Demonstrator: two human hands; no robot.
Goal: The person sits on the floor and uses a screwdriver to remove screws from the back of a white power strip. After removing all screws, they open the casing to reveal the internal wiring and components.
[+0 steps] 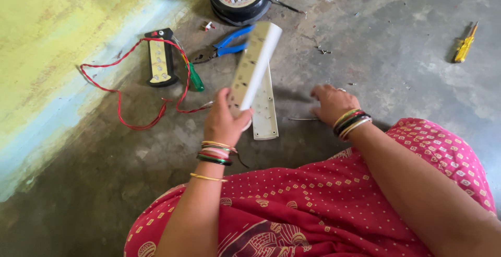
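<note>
My left hand (pixel 223 121) grips the near end of a long cream power-strip housing (pixel 254 62) and holds it tilted up off the floor. A second flat cream cover piece (pixel 265 112) lies on the concrete floor just beneath it. My right hand (pixel 332 103) rests palm down on the floor to the right of that cover, fingers bent, close to a thin metal pin (pixel 303 119). Both wrists carry bangles. Whether the right hand holds anything small is hidden.
Another black and cream power strip (pixel 160 58) with a red wire (pixel 130 105) lies at the left by the yellow wall. Blue-handled pliers (pixel 225 44), a green screwdriver (pixel 195 77), a yellow screwdriver (pixel 465 43) and a fan base (pixel 241 0) lie around.
</note>
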